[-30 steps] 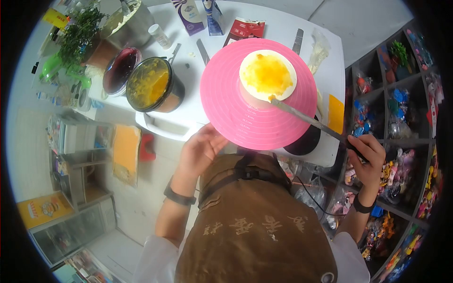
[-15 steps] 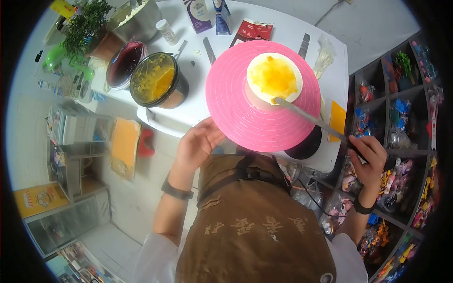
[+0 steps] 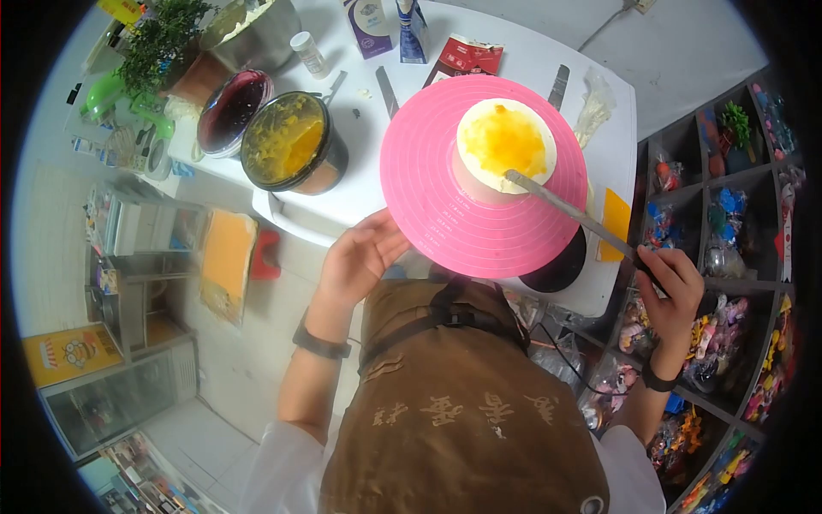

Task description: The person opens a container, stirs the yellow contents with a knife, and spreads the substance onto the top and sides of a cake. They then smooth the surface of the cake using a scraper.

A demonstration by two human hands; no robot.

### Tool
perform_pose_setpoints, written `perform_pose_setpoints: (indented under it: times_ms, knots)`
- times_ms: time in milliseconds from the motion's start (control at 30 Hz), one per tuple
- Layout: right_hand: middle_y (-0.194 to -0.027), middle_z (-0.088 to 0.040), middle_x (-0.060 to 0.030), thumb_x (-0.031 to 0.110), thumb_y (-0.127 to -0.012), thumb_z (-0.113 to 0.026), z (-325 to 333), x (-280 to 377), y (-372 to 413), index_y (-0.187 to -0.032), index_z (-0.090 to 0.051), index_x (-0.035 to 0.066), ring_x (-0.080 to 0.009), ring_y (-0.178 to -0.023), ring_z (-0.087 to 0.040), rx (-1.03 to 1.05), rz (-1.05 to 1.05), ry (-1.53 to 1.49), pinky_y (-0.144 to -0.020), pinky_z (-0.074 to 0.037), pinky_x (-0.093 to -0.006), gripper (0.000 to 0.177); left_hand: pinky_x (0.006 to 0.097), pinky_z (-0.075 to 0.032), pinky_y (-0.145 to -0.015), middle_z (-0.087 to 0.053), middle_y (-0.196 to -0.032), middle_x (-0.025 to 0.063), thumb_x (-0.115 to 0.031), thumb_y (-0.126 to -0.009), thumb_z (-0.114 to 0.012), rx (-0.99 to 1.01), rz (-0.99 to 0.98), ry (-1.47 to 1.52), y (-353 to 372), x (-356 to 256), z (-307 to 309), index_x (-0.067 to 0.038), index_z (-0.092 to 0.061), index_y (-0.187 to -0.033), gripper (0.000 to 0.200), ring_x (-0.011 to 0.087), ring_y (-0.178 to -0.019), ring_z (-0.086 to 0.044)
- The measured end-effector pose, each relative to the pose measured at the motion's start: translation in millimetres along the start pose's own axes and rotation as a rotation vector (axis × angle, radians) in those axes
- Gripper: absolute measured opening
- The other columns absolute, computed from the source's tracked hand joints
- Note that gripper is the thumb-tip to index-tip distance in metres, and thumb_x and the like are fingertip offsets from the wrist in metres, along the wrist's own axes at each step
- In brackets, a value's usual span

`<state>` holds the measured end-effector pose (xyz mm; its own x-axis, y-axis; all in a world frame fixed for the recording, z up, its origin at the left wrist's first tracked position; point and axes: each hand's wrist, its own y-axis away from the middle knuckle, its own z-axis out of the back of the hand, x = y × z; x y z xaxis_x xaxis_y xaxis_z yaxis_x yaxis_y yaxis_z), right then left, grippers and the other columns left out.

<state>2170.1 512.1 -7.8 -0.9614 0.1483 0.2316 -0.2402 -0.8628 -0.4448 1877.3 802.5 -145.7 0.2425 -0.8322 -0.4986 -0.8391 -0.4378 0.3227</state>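
A small round cake (image 3: 476, 178) with pale cream sits on a pink turntable (image 3: 419, 163) marked with rings. Orange-yellow fruit filling (image 3: 507, 141) covers the middle of its top. My right hand (image 3: 672, 287) is closed around the handle of a long metal palette knife (image 3: 574, 212), whose tip rests at the near edge of the cake top. At the turntable's near left rim is my left hand (image 3: 364, 257), palm turned up and fingers extended, the fingertips at or just under the rim.
Left on the white table (image 3: 364, 154) stand a tub of yellow filling (image 3: 287, 141), a tub of dark red filling (image 3: 233, 116) and a metal mixing bowl (image 3: 257, 38). Cartons (image 3: 366, 26) and a red packet (image 3: 467, 60) lie behind. Shelves (image 3: 719, 231) of bagged toys stand right.
The view has shifted slightly, so the table's contents appear a little further right. An orange smear by the knife tip at the cake's near edge no longer shows. Both hands keep nearly the same pose.
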Motion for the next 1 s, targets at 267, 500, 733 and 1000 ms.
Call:
perform_pose_setpoints:
  times_ms: [267, 500, 733, 1000]
  knots:
    - [-0.081, -0.058, -0.0104, -0.005, -0.062, -0.074, -2, -2, -1, -0.103, -0.07, 0.001, -0.025, -0.069, -0.058, 0.005, -0.032, -0.037, -0.061, -0.046, -0.0316, 0.041, 0.0425, -0.037, -0.109, -0.051, -0.133, 0.024, -0.015, -0.086, -0.045, -0.003, -0.002, 0.021, -2, 0, 2, 0.007, -0.043, -0.134, 0.053, 0.0328, -0.123, -0.052]
    - [-0.089, -0.062, -0.0116, -0.009, -0.073, -0.068, -7, -9, 1, -0.107, -0.067, -0.003, -0.0223, -0.078, -0.06, -0.04, -0.095, -0.065, -0.072, -0.048, -0.0295, 0.034, 0.0415, -0.041, -0.104, -0.056, -0.128, 0.0216, -0.016, -0.088, -0.046, -0.017, -0.015, -0.015, -2, -3, 5, 0.005, -0.046, -0.131, 0.048, 0.0318, -0.117, -0.056]
    - [-0.086, -0.062, -0.0107, -0.008, -0.077, -0.067, -30, -7, -15, -0.109, -0.067, -0.002, -0.0175, -0.076, -0.059, -0.023, -0.184, -0.166, -0.07, -0.045, -0.026, 0.032, 0.0341, -0.05, -0.09, -0.066, -0.105, 0.0092, -0.018, -0.096, -0.054, -0.16, -0.073, -0.191, -36, -12, -5, 0.003, -0.058, -0.114, 0.028, 0.0178, -0.094, -0.064]
    - [-0.074, -0.06, -0.0028, 0.003, -0.088, -0.063, -32, -15, 0, -0.112, -0.066, -0.002, -0.0071, -0.061, -0.051, -0.121, -0.446, -0.323, -0.055, -0.038, -0.0202, 0.025, 0.0309, -0.049, -0.087, -0.066, -0.101, 0.0086, -0.022, -0.094, -0.061, -0.236, 0.039, -0.551, -4, 40, -11, 0.0, -0.062, -0.099, 0.023, 0.016, -0.093, -0.062]
